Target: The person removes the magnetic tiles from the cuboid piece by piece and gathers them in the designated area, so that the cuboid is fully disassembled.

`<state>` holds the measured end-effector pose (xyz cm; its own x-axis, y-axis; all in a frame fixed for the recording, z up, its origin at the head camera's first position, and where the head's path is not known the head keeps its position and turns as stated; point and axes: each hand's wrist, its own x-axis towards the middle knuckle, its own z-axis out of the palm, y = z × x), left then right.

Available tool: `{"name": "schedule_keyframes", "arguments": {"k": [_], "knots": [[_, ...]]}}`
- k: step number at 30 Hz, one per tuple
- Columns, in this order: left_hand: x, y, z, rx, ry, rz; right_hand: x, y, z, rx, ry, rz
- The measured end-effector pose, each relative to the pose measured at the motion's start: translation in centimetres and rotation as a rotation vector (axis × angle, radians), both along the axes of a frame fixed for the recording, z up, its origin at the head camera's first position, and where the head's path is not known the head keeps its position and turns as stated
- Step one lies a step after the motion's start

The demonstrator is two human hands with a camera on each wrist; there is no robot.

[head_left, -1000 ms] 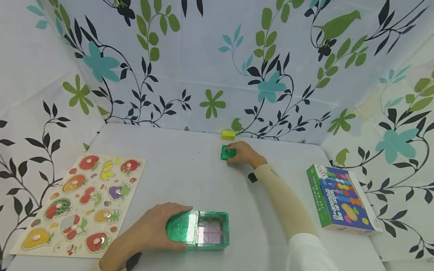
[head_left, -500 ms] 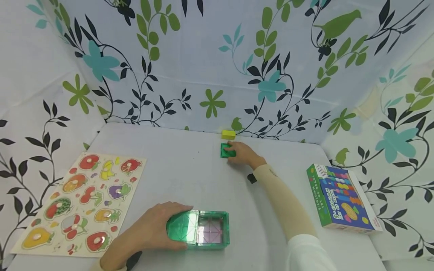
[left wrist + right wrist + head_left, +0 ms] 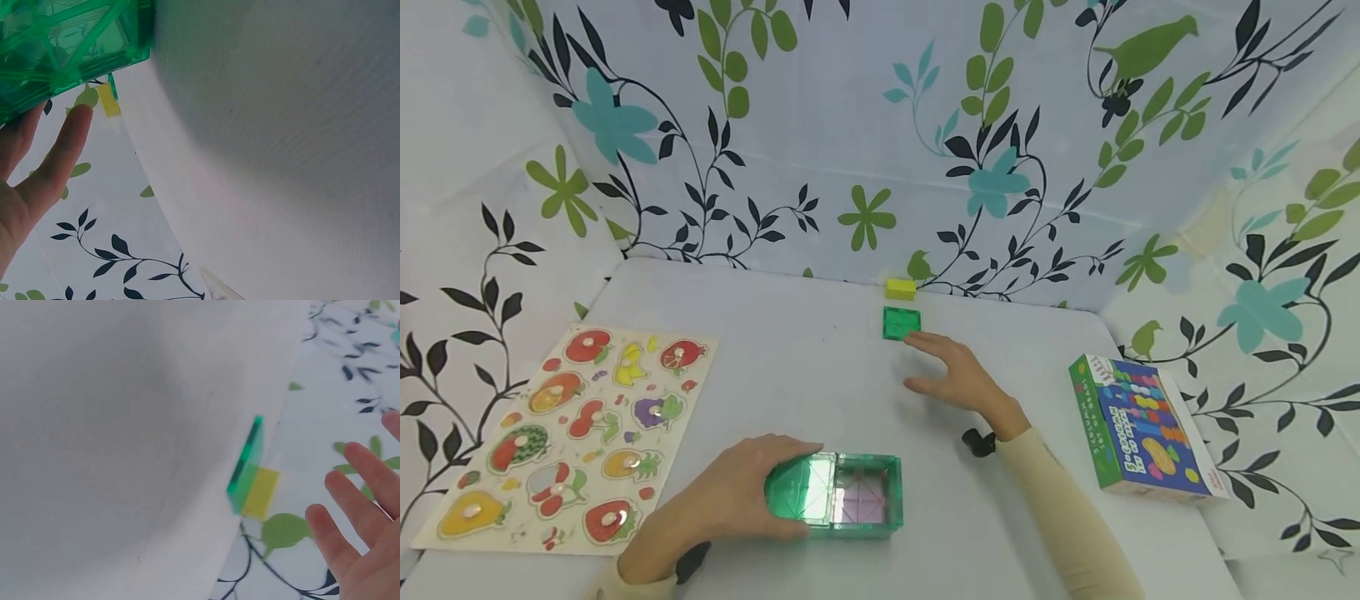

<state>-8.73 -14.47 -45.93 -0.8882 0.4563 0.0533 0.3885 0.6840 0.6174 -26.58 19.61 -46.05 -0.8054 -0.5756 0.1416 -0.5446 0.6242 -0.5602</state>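
At the near middle of the table, my left hand holds the left end of a see-through green box built from magnetic tiles, thumb in front and fingers behind. A pinkish square shows in its right half. In the left wrist view the green tile wall fills the upper corner, with finger beside it. Farther back, a small green square magnetic tile stands upright on the table. My right hand is just to its right and nearer, fingers extended, holding nothing. The right wrist view shows the standing tile apart from the fingers.
A yellow block is right behind the green tile, against the patterned cloth backdrop. A fruit peg puzzle board lies on the left. On the right rests a blue and green bead-game box.
My right hand has let go of the small green tile and drawn back towards the near right. The tile stays in front of the yellow block. My left hand keeps its hold; the head view has shifted slightly.
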Motion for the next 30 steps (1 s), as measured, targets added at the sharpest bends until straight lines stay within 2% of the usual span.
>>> {"name": "schedule_keyframes", "arguments": {"k": [4, 8, 13, 16, 21, 30], "knots": [[-0.4, -0.1, 0.3, -0.007, 0.009, -0.003, 3.6, 0.6, 1.0, -0.083, 0.037, 0.074], [-0.5, -0.2, 0.5, -0.008, 0.013, -0.008, 7.1, 0.5, 1.3, -0.106, 0.011, 0.162], [-0.4, -0.3, 0.5, -0.011, 0.006, -0.003, 10.9, 0.0, 0.4, -0.138, -0.019, 0.295], [-0.4, -0.2, 0.4, -0.012, 0.011, -0.007, 12.7, -0.3, -0.5, -0.154, -0.019, 0.33], [-0.3, -0.2, 0.1, -0.006, 0.038, -0.016, 14.3, -0.6, -1.6, -0.156, 0.011, 0.315], [0.0, -0.1, -0.3, -0.006, 0.041, -0.011, 15.0, -0.5, -2.8, -0.172, 0.091, 0.298]]}}
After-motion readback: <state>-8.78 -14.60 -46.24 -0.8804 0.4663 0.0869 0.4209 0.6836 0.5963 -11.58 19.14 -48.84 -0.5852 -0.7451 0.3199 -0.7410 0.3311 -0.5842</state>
